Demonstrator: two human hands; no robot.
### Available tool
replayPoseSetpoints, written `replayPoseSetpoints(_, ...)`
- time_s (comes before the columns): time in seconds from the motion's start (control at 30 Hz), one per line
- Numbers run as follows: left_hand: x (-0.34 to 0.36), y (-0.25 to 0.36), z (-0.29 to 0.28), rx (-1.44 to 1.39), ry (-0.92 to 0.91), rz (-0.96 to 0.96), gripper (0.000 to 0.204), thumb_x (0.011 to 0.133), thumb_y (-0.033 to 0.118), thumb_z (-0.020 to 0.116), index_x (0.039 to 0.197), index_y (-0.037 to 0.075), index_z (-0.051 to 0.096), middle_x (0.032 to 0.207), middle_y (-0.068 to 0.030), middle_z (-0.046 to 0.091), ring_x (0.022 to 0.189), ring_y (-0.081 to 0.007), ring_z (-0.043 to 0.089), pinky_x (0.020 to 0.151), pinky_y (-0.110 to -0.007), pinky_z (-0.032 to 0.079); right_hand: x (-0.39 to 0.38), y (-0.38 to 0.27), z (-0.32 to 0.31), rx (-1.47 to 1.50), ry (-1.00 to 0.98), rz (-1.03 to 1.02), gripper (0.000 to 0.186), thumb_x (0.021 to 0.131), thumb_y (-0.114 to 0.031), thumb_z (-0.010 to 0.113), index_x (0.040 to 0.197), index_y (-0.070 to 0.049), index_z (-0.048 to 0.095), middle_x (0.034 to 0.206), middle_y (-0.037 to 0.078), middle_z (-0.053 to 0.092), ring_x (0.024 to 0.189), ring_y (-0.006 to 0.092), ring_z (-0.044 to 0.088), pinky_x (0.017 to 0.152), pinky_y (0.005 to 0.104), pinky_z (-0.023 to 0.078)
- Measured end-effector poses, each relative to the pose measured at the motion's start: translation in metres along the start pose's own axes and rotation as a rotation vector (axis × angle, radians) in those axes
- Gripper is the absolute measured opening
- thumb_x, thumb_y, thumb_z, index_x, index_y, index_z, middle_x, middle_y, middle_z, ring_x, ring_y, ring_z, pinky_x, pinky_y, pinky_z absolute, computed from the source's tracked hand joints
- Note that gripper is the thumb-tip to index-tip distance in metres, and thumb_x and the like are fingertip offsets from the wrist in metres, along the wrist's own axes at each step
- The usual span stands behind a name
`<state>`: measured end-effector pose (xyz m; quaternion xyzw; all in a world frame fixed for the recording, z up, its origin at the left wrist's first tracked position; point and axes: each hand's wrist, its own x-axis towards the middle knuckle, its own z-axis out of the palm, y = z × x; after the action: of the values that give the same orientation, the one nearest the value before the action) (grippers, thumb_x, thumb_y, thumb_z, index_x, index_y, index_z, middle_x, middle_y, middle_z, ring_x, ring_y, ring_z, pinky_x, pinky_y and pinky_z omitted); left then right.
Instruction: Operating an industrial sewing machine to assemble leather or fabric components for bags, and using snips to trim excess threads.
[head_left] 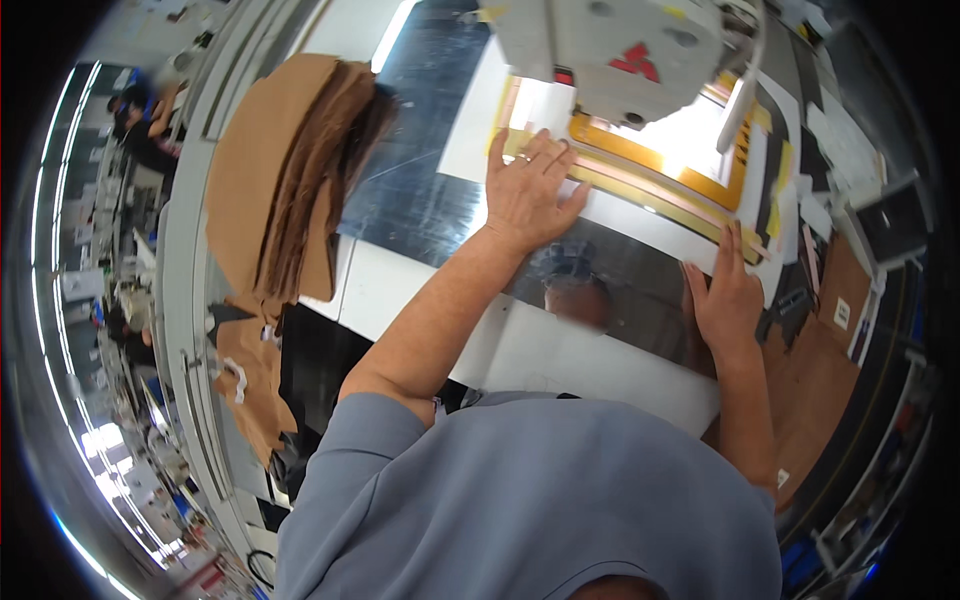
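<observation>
My left hand (pixel 527 196) lies with fingers spread on the near left part of a flat white template (pixel 640 222) edged with yellow strips. The fingers of my right hand (pixel 729 300) are stretched out, thumb apart, and touch the template's near right corner. Nothing shows in either grasp. An orange-yellow frame (pixel 655 170) lies on the template around a brightly lit patch. Over its far side hangs the pale grey head of a large sewing machine (pixel 610 50), which hides part of the frame.
Left of my left arm, a thick stack of brown leather-like pieces (pixel 270 180) leans beside the shiny metal table plate (pixel 410 190). Cut brown scraps (pixel 250 380) lie nearer me. On the right are a dark screen (pixel 893 222) and brown sheets (pixel 815 400). Other people work far left.
</observation>
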<state>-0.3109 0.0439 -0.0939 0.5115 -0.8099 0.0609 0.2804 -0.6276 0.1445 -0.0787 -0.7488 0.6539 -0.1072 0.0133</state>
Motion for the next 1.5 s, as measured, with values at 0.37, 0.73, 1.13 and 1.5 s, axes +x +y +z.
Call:
replayPoseSetpoints(0.37,0.010,-0.263,-0.165,0.185,0.374,-0.737,0.026,0.092,0.029,0.081,0.099,0.005,0.082,0.090,-0.0148,0.076,0.094,-0.0317,0.074,0.087,-0.043,0.057,-0.047,-0.022,0.008,0.089,0.134,-0.253,0.049,0.101,-0.021,0.062,0.144,0.001,0.057,0.158,0.019,0.054,0.092,0.0272,0.063,0.083,0.0395,0.047)
replayPoseSetpoints(0.73,0.031,-0.323,-0.166,0.330,-0.139,-0.817,0.023,0.080,0.027,0.084,0.094,0.009,0.085,0.091,-0.0144,0.081,0.088,-0.0279,0.078,0.089,-0.038,0.060,-0.045,-0.025,0.006,0.129,0.136,-0.234,0.049,0.099,-0.019,0.063,0.144,0.000,0.058,0.156,0.017,0.056,0.094,0.0275,0.064,0.084,0.0394,0.047)
replayPoseSetpoints(1.13,-0.009,-0.361,-0.170,-0.546,0.506,-1.287,0.026,0.089,0.015,0.087,0.103,-0.004,0.076,0.089,-0.0088,0.076,0.075,-0.0150,0.073,0.066,-0.026,0.059,-0.045,-0.025,0.007,0.147,0.132,-0.214,0.049,0.097,-0.017,0.064,0.142,-0.001,0.059,0.155,0.017,0.056,0.096,0.0284,0.064,0.085,0.0409,0.048)
replayPoseSetpoints(1.5,-0.039,-0.134,-0.189,-1.471,0.370,-0.716,0.009,0.100,0.013,0.070,0.095,0.005,0.070,0.101,-0.0059,0.072,0.087,-0.0160,0.069,0.081,-0.031,0.058,-0.039,-0.062,-0.007,1.189,-0.293,0.093,0.036,0.107,-0.018,0.060,0.138,0.000,0.063,0.139,0.019,0.066,0.119,0.0284,0.067,0.098,0.0394,0.055)
